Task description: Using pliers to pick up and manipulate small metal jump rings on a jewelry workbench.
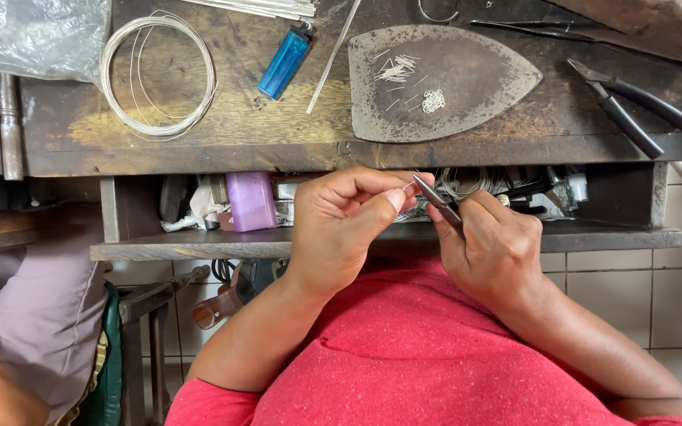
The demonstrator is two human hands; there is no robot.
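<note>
Position: in front of the open drawer (388, 237) under the table (278, 134), both hands meet above a red shirt (436, 355).
Left hand (345, 225): fingers pinched shut, thumb against forefinger, on a tiny wire piece (410, 184); the piece is too small to make out its shape.
Right hand (491, 248): fingers wrapped closed around slim dark pliers (438, 201); the tips point up and left, meeting the wire piece at the left thumb.
Table, centre: worn iron-shaped metal plate (444, 83) carrying short wire cuttings (395, 69) and a small heap of rings (433, 100).
Table, left: coil of silver wire (158, 75), blue lighter (285, 61), a thin metal rod (333, 57) lying aslant, clear plastic bag (33, 35) at the corner.
Table, right: black-handled pliers (633, 114), well apart from the hands.
Drawer contents: lilac box (251, 201), tangled wire and odd tools; the hands cover the middle part, so what lies there cannot be told.
Left edge: grey cloth (33, 315) of a person alongside.
</note>
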